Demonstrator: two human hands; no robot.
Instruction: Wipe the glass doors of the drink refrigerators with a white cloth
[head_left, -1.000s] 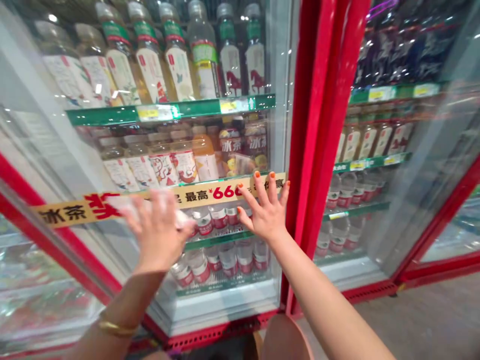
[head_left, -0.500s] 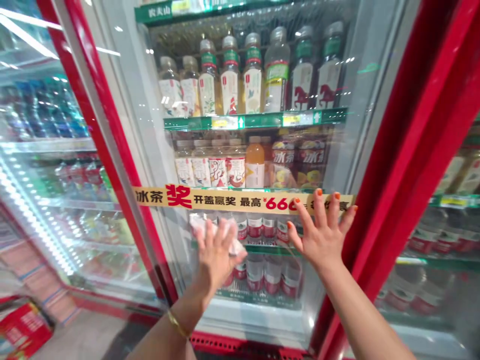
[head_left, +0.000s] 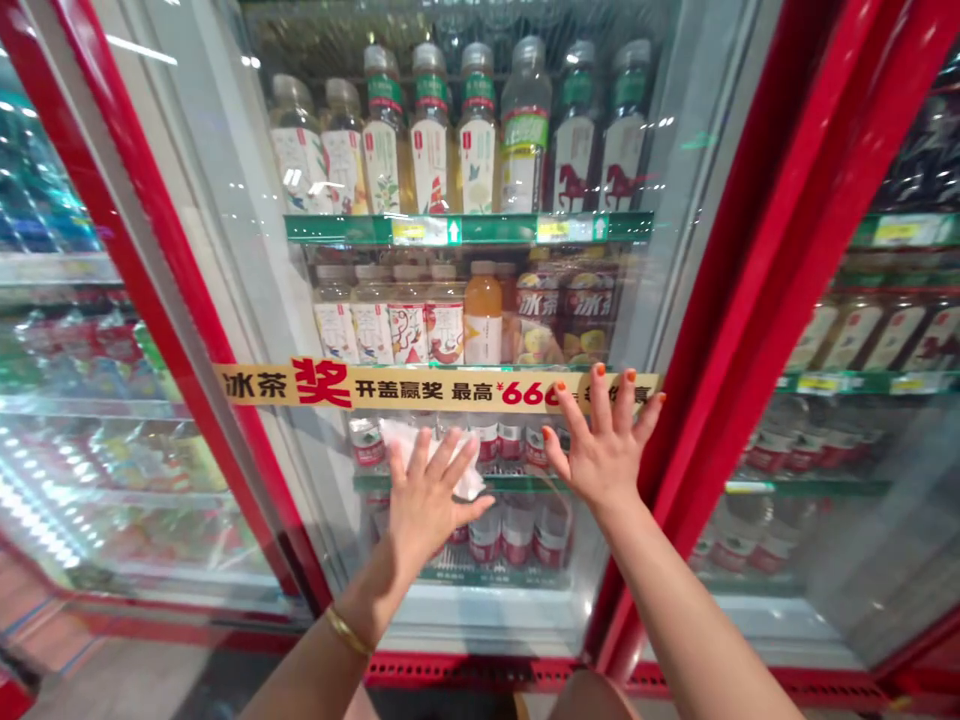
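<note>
Our left hand (head_left: 424, 497), fingers spread, presses a white cloth (head_left: 409, 440) flat against the glass door (head_left: 247, 250) at lower centre. Our right hand (head_left: 600, 455) lies open on the glass just beside it (orange nails). Above them, a yellow strip (head_left: 390, 387) reads 冰茶 奖 开盖赢奖 最高 ¥666, its end hidden by fingers. Behind the glass stand shelved bottles (head_left: 480, 140), and their small print is illegible.

Red door frame (head_left: 697, 330); yellow banner (head_left: 420, 387), red-black print; white cloth (head_left: 409, 440); green shelf edge (head_left: 465, 229).
</note>
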